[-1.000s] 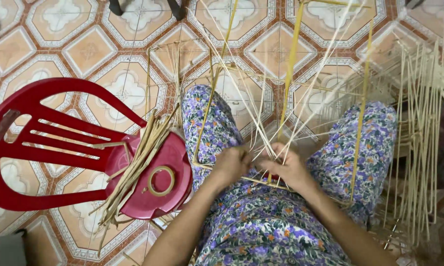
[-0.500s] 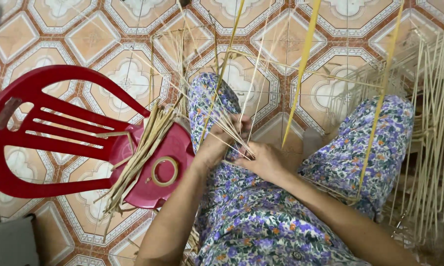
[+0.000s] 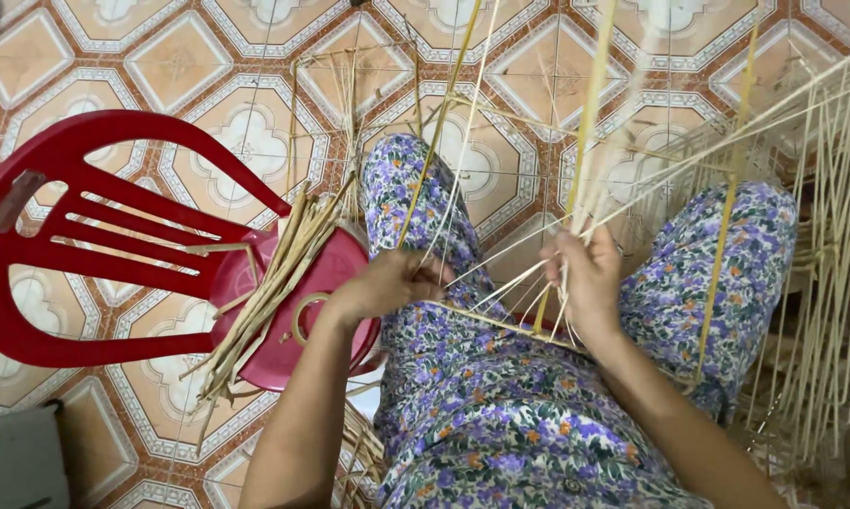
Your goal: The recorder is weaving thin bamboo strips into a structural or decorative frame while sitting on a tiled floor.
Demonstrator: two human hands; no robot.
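Hands meet over the lap, among thin pale reed strips point(image 3: 500, 287). The left hand point(image 3: 392, 283) is curled closed around strips just beside the left knee. The right hand point(image 3: 590, 283) pinches a bundle of strips between its fingers. These strips rise from the hands upward and away, fanning toward the tiled floor point(image 3: 208, 57). A red plastic chair point(image 3: 95, 236) carrying more strips stands to the left.
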